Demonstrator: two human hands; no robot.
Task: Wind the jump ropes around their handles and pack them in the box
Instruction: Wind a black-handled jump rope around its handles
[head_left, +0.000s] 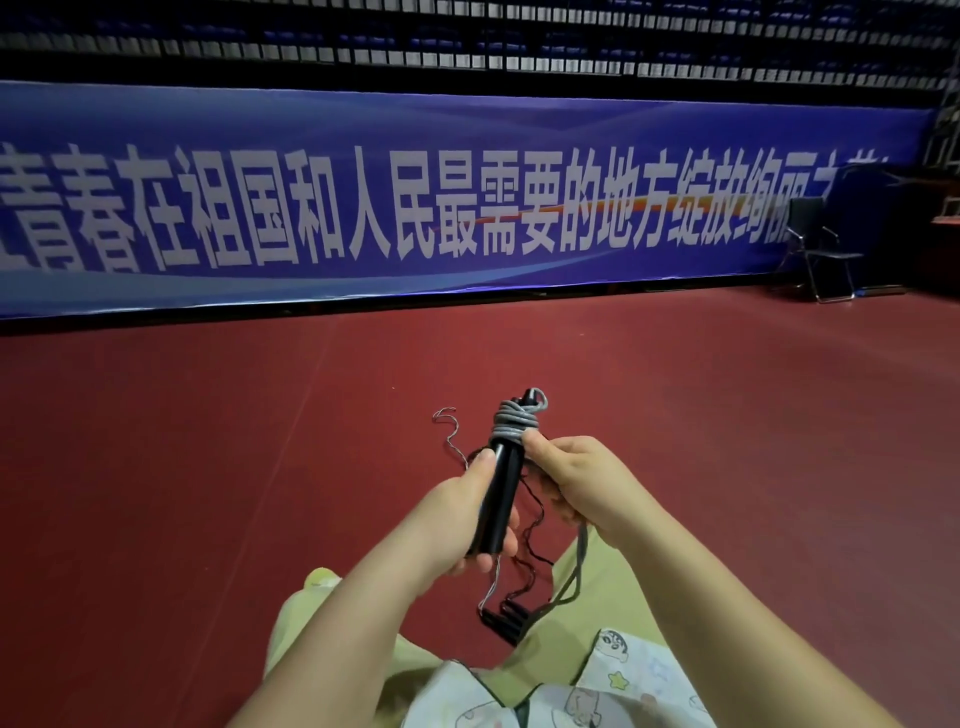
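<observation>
Person sits on red floor (208, 441). Left hand (467, 512) grips the lower part of the black handles (501, 493), fingers curled round them, thumb along the side. Right hand (571, 480) pinches the grey rope (514, 423) coiled round the handles' top end. Loose rope hangs down between the legs. Second pair of handles (506, 621) lies on the floor below. Blue banner (467, 208) behind, folding chair (815, 249) far right.

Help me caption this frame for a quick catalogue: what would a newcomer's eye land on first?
First, the huge blue banner with white characters across the back wall. Then, at centre, the left hand gripping black handles with grey rope coiled round their top, where the right hand pinches it. Loose rope and another pair of handles lie on the red floor below.
</observation>
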